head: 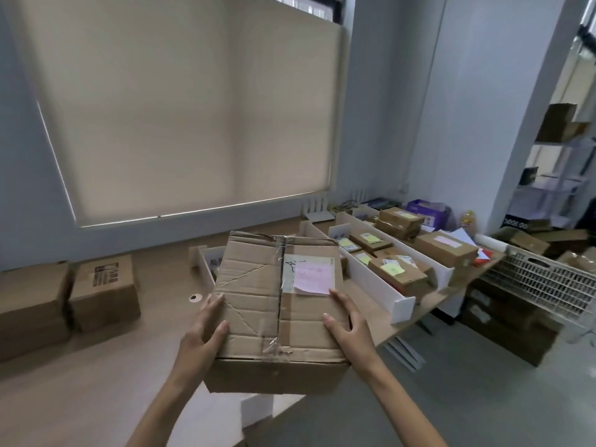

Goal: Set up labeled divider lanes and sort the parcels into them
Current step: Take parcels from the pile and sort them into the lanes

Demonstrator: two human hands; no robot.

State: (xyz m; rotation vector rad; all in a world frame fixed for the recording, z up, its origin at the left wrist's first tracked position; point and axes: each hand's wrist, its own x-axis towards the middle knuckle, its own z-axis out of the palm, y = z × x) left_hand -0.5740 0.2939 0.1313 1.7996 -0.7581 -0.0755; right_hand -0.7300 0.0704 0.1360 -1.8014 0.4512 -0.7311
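Hold: my left hand (202, 332) and right hand (347, 321) grip the big box (258, 304) by its sides, above the desk (113, 366) edge | Tip: I read the pink note (313, 279), keep the box level, pick 1 lane by the white dividers (375, 275)

Bare, slender forearms (161, 401) lead to the left grip (206, 327) and right grip (346, 324), fingernails trimmed short.

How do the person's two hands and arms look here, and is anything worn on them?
Both are bare. The left hand and right hand show no glove, ring or marking. The left forearm and right forearm show no sleeve, watch or bracelet down to the picture's bottom edge.
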